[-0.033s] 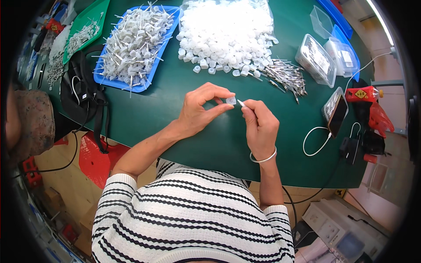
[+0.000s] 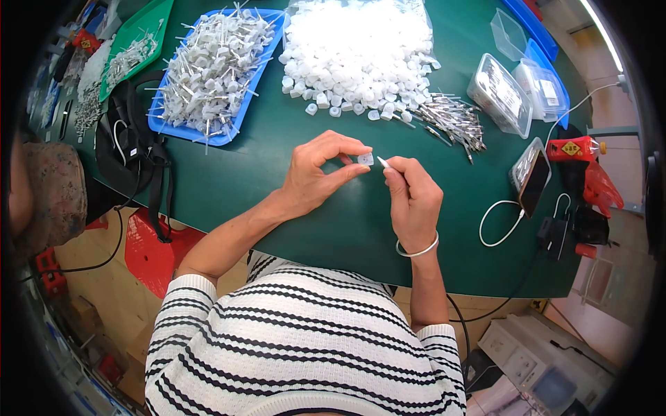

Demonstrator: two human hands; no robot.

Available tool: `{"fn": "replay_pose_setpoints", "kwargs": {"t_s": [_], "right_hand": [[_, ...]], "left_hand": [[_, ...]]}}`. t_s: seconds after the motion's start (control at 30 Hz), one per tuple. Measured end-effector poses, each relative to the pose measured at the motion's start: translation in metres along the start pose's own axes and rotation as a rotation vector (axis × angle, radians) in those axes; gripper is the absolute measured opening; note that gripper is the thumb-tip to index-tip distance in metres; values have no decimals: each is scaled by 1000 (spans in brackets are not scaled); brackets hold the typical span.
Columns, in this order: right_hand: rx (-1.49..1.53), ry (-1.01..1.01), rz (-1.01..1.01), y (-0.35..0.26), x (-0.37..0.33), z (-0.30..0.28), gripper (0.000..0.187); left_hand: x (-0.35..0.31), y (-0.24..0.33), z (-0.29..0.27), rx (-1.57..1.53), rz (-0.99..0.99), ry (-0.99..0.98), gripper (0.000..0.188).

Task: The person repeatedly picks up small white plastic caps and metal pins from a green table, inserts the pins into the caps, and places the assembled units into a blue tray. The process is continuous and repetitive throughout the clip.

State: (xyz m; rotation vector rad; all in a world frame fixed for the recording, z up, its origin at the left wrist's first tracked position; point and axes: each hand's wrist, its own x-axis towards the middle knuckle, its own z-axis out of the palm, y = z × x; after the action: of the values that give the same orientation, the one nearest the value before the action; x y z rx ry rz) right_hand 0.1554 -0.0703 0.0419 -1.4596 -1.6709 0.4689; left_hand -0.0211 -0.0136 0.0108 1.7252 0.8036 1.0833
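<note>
My left hand (image 2: pixel 322 170) pinches a small translucent white plastic cap (image 2: pixel 365 159) between thumb and fingertips, above the green table. Just right of it, my right hand (image 2: pixel 414 197) is closed on a thin piece with a white pointed tip (image 2: pixel 383 162); the rest of that piece is hidden in the fingers. A narrow gap separates the tip from the cap. Beyond my hands lies a heap of similar white caps (image 2: pixel 354 62), spilling from a plastic bag. Beside the heap's right edge is a pile of thin metal rods (image 2: pixel 454 125).
A blue tray (image 2: pixel 156 123) at the far left holds many caps with rods in them. Behind it is a green tray (image 2: pixel 165 21). A black bag (image 2: pixel 128 139) lies left. On the right are transparent boxes (image 2: pixel 501 93), a phone (image 2: pixel 534 182) and a white cable (image 2: pixel 481 232).
My right hand has shifted very slightly to the right, so the white tip is a touch farther from the cap. My left hand looks unmoved.
</note>
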Motion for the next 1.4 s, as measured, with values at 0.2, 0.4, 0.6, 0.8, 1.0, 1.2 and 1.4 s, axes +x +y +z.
{"fn": "replay_pose_setpoints", "kwargs": {"t_s": [0.2, 0.4, 0.6, 0.8, 1.0, 1.2, 1.4], "right_hand": [[76, -42, -5, 1, 0, -3, 9], [-4, -28, -88, 5, -1, 2, 9], [279, -17, 138, 8, -3, 5, 7], [204, -37, 156, 11, -4, 0, 8], [-136, -12, -158, 7, -4, 6, 18], [-205, -19, -188, 10, -2, 10, 17], [-14, 36, -54, 8, -7, 16, 11]], "left_hand": [[-1, -3, 1, -22, 25, 23, 26], [-2, -6, 3, -18, 49, 18, 27], [2, 2, 7, 8, 95, 17, 26], [0, -3, 4, 113, 104, 31, 29], [2, -5, 1, 194, 182, 52, 31], [2, -3, 1, 292, 240, 52, 33], [1, -1, 1, 236, 209, 25, 33]]}}
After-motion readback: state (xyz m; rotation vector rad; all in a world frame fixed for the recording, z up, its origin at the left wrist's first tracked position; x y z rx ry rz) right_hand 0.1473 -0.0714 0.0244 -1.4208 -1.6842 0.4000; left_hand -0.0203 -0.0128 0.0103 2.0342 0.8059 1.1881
